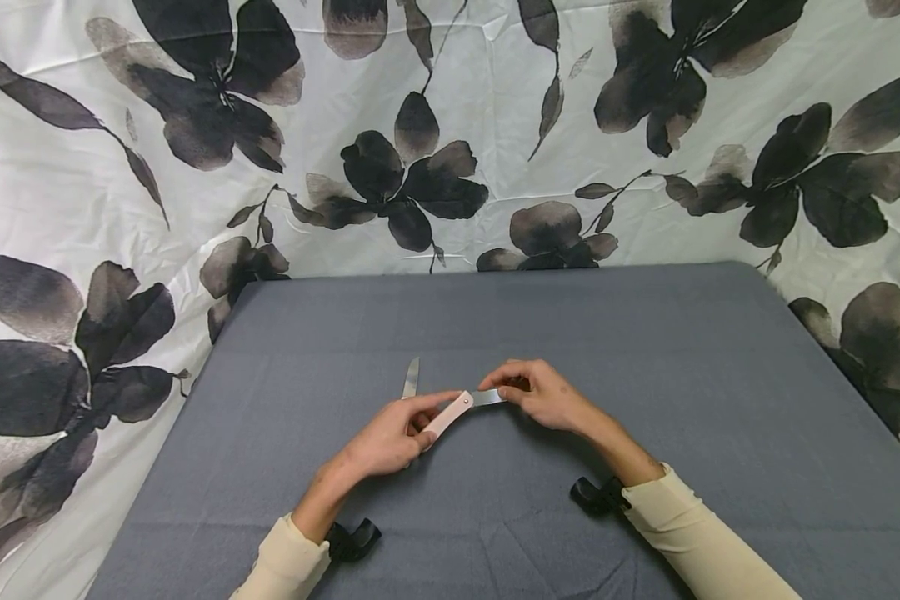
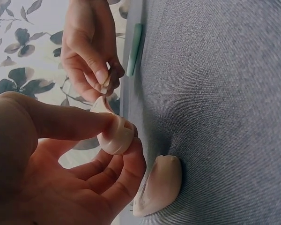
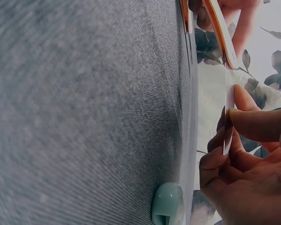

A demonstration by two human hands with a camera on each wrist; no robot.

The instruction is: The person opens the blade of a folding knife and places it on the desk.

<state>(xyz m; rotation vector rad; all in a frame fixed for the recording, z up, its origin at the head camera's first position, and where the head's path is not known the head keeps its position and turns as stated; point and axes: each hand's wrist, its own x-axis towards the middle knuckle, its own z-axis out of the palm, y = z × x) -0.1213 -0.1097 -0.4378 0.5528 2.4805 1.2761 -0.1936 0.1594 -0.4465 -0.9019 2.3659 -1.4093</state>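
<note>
My left hand (image 1: 386,437) grips the pale pink handle (image 1: 447,417) of a folding knife between thumb and fingers. The knife's blade (image 1: 487,397) stands out of the handle at an angle, and my right hand (image 1: 543,396) pinches it near its tip. In the right wrist view the blade's flat (image 3: 229,98) shows between thumb and fingertips. Beyond the left hand lies a second knife, its blade (image 1: 411,377) pointing to the far side; the left hand hides its handle in the head view. The left wrist view shows that pale handle (image 2: 161,185) on the cloth.
A green, rounded handle-shaped thing (image 3: 168,204) with a slot in its end lies on the grey cloth-covered table (image 1: 495,317) near the right hand; it is hidden in the head view. Behind the table hangs a floral cloth (image 1: 510,167). A black camera (image 1: 354,540) sits at each wrist.
</note>
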